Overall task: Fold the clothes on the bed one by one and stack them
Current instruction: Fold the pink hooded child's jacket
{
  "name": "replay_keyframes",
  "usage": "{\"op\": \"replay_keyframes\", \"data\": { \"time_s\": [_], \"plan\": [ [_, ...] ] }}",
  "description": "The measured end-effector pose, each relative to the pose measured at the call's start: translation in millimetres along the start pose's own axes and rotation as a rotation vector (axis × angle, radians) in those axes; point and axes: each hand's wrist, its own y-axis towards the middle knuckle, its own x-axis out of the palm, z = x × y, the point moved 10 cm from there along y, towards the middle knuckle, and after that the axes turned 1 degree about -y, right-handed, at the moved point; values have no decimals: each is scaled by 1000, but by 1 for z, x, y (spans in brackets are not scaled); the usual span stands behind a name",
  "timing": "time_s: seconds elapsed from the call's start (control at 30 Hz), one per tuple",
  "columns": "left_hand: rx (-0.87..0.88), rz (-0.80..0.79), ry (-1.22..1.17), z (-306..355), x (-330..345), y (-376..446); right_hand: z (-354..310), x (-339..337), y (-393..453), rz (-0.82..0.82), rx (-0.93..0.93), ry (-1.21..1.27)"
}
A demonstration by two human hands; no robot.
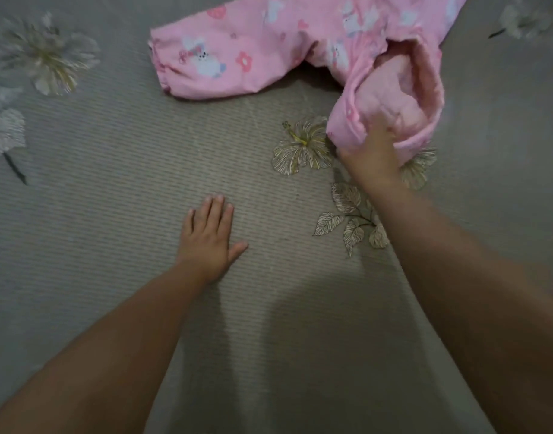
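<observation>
The bed (pixel 112 170) is filling the whole frame, its grey-beige ribbed cover running in fine horizontal ridges and carrying a printed flower pattern. A large pale bloom (pixel 46 54) is lying in the upper left of the frame, another is showing partly at the left edge, and a gold-outlined hibiscus (pixel 302 147) with a spray of leaves (pixel 350 220) below it is sitting right of centre.

The pink garment (pixel 269 42) is spreading across the upper middle and upper right of the frame, lying on the bed. It is printed with white bunnies and small red flowers. One tube of it, with a gathered cuff, is stretching out toward the upper left, while another part is curling down on the right, its paler inside showing through an open end.

The right hand (pixel 374 155) is reaching up from the lower right, fingers curled into the lower edge of that open end, so its grip is holding the pink fabric; the hand is blurred and the separate fingers cannot be told apart.

The left hand (pixel 208 238) is lying flat on the bed cover at the centre of the frame, fingers straight and close together, thumb spread to the right, its grip wide and holding nothing, well apart from the garment
</observation>
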Motion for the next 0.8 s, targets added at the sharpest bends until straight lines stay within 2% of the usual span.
{"op": "replay_keyframes", "data": {
  "time_s": [0.13,0.2,0.27,0.33,0.43,0.57,0.63,0.7,0.73,0.77,0.8],
  "plan": [
    [-30,-145,23,-3,4,0,5,41,-35,-75,-36,-333],
    [-26,-199,68,-3,5,0,11,52,-64,-63,-72,-372],
    [-17,-233,59,1,5,-2,19,57,-99,26,-156,-356],
    [-25,-214,83,0,4,-4,34,58,-132,75,-226,-322],
    [-26,-131,127,10,-10,-11,81,72,-182,-21,-217,-328],
    [414,200,131,99,-37,-55,125,53,-243,-78,-236,-355],
    [511,313,153,135,-49,-78,138,38,-269,-98,-274,-349],
    [467,370,245,164,-57,-90,145,22,-295,-158,-331,-387],
    [414,345,291,173,-57,-92,153,17,-305,-253,-315,-350],
    [331,272,329,177,-53,-92,167,11,-312,-284,-267,-359],
    [243,157,386,173,-39,-92,179,1,-321,-246,-230,-363]
  ]
}}
